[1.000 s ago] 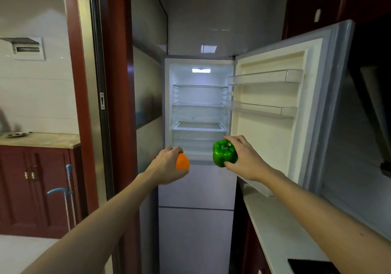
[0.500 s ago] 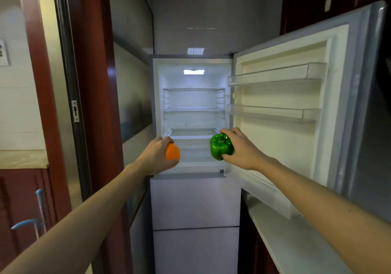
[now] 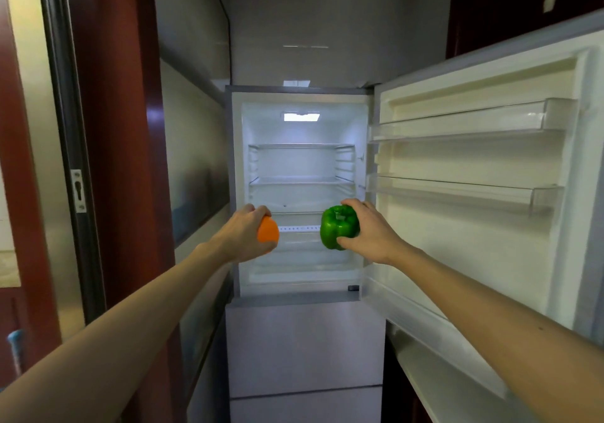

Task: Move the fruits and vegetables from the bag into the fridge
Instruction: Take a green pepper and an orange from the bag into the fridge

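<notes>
Two hands reach toward the open fridge (image 3: 302, 194), each clamped on one item: one orange (image 3: 268, 230) in the left hand (image 3: 243, 234) and one green bell pepper (image 3: 338, 227) in the right hand (image 3: 372, 234). The orange is round and bright, mostly covered by the curled fingers, only its right side showing. The pepper is glossy and lobed, its stem end turned toward the camera, with fingers over the top and the thumb underneath. Both are held in the air in front of the lit upper compartment, near each other but apart. Inside, two wire-edged shelves and a drawer below are visible. The fridge door (image 3: 474, 167) stands open on the right with two clear door racks
</notes>
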